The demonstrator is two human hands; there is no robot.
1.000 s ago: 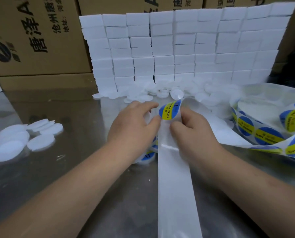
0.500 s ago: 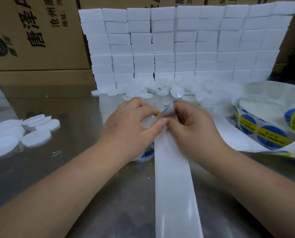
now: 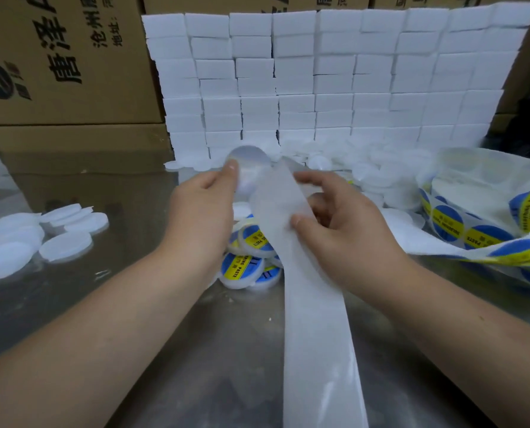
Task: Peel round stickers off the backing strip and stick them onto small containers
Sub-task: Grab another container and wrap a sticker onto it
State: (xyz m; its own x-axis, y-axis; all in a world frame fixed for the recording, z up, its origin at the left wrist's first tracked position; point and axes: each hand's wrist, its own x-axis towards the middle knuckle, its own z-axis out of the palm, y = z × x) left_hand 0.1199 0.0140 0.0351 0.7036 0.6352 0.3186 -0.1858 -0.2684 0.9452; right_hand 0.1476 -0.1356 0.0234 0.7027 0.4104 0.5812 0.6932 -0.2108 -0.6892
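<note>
Shiny tabletop (image 3: 211,350), white boxes (image 3: 334,72) stacked at 12 o'clock; left hand (image 3: 200,217) pinches a container (image 3: 253,157), right hand (image 3: 347,233) pinches backing strip (image 3: 313,335).

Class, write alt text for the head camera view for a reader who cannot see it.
A person's left hand pinches a pale disc while the right hand grips the backing strip, above stickered containers on a metal table.

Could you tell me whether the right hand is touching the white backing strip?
Touching. The head view shows the right hand pinching the backing strip, thumb pressed on its face.
</note>
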